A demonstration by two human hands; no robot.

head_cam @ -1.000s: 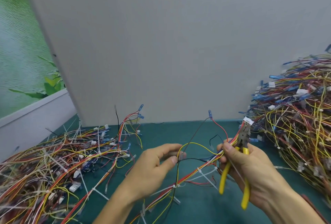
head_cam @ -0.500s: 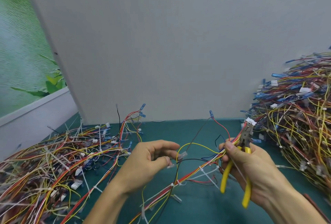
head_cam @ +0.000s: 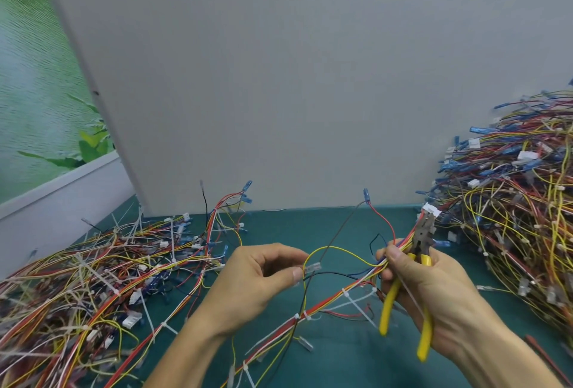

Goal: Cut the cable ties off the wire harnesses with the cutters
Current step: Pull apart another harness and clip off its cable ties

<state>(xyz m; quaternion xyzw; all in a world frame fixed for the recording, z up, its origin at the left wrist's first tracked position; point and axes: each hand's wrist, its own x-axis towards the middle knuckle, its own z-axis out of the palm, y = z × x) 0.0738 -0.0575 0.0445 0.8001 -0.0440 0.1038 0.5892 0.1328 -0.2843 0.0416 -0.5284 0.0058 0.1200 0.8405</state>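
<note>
The person is working between cuts. The right hand (head_cam: 434, 291) is gripping the yellow-handled cutters (head_cam: 422, 240), fingers wrapped round both handles, and its thumb is also pinning the wire harness (head_cam: 325, 300) against them. The jaws are pointing toward 12 o'clock, and I cannot tell how far apart they are standing. The left hand (head_cam: 257, 288), at 9 o'clock of the right, is curling its fingers with the thumb tip touching a clear connector (head_cam: 311, 268); whether it is pinching it is unclear. The harness is running from the right hand toward 7 o'clock, carrying white cable ties (head_cam: 345, 294) not yet cut. The next move is probably calling for bringing the cutters onto the nearest tie and nipping only the plastic, sparing the wires. Everything is sitting on a teal mat (head_cam: 310, 232) — a loose pile (head_cam: 93, 279) at 8 o'clock, a taller heap (head_cam: 511, 217) at 3 o'clock — with a grey board (head_cam: 310, 77) standing behind and a green leafy picture (head_cam: 31, 77) at 10 o'clock
</note>
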